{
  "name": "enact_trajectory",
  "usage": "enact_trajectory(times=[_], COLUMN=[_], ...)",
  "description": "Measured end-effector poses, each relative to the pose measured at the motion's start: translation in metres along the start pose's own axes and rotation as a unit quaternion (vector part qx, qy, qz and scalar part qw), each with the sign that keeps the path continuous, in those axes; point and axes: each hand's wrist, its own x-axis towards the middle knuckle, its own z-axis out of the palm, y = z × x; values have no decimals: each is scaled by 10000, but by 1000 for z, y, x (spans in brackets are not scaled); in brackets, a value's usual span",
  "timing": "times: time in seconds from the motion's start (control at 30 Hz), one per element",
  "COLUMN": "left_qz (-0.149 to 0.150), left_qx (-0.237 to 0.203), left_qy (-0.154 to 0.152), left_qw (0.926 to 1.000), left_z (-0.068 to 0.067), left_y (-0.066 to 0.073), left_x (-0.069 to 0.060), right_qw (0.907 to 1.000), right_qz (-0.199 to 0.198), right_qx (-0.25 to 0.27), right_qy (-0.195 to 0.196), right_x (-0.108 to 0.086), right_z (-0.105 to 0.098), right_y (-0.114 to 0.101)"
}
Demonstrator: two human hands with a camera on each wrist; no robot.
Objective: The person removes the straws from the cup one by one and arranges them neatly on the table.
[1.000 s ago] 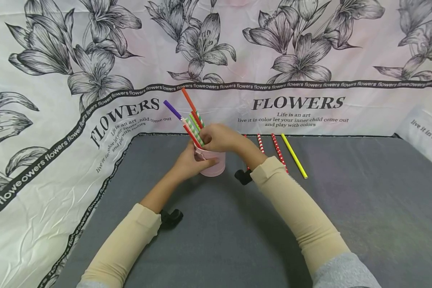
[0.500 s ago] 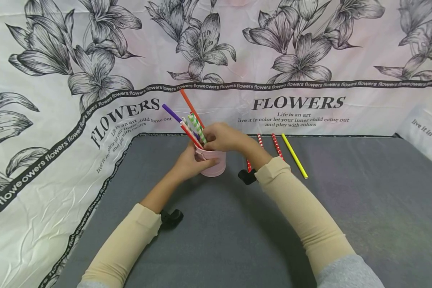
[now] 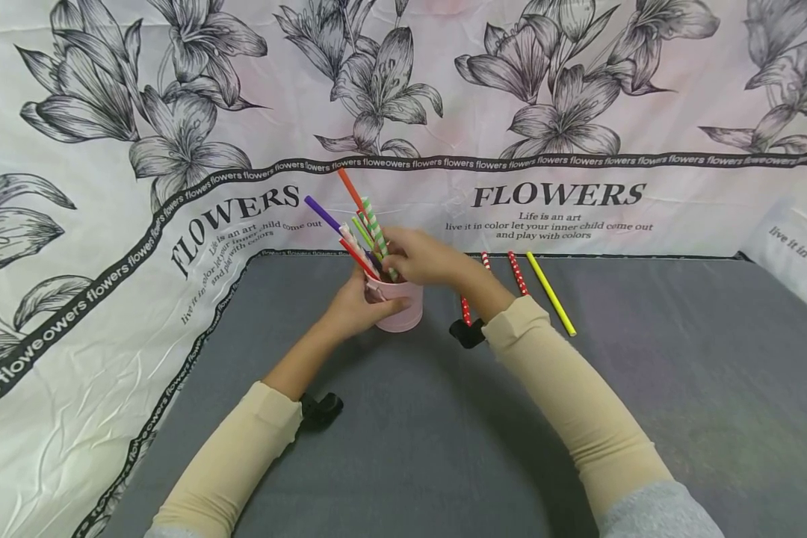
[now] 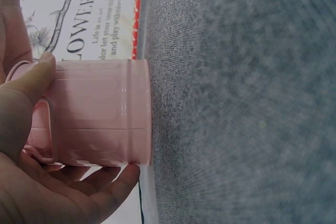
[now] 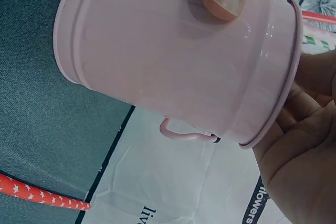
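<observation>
My left hand [image 3: 351, 305] grips a small pink bucket [image 3: 406, 317] upright on the grey cloth, its thumb along the side in the left wrist view. Several paper straws lean left out of the bucket, among them a purple straw [image 3: 322, 212], an orange straw [image 3: 350, 187] and a red straw [image 3: 358, 258]. Over the rim, my right hand [image 3: 422, 258] pinches a green-and-white striped straw [image 3: 374, 228]. The straw's lower end is hidden inside the bucket, as are most of the right fingertips.
Right of the bucket lie a yellow straw [image 3: 551, 294], a red dotted straw [image 3: 518, 275], a red-and-white striped straw [image 3: 486, 260] and a partly covered red straw [image 3: 466, 309]. Behind the grey cloth [image 3: 403, 441] hangs a flower-printed sheet [image 3: 558, 217].
The green-and-white striped straw now stands higher and more upright, nearer my right hand. That hand has shifted slightly right. My left hand and the bucket have hardly moved.
</observation>
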Motion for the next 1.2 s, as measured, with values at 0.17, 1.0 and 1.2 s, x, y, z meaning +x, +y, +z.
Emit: enact_trajectory(times=[0.17,1.0,1.2], left_qz=[11,-185,-273], left_qx=[-35,-64,-38], left_qy=[-23,-1,-14], left_qw=[10000,9998,9996], left_z=[-1,-1,-1], left_y=[1,0,3], left_x=[0,0,1], right_qw=[9985,9626,9322], right_qz=[211,-910,-1426], right_qx=[490,872,1414], right_qy=[151,2397,3010], right_x=[-3,-7,-7], right_z=[-2,-10,-10], right_y=[1,-4,-7])
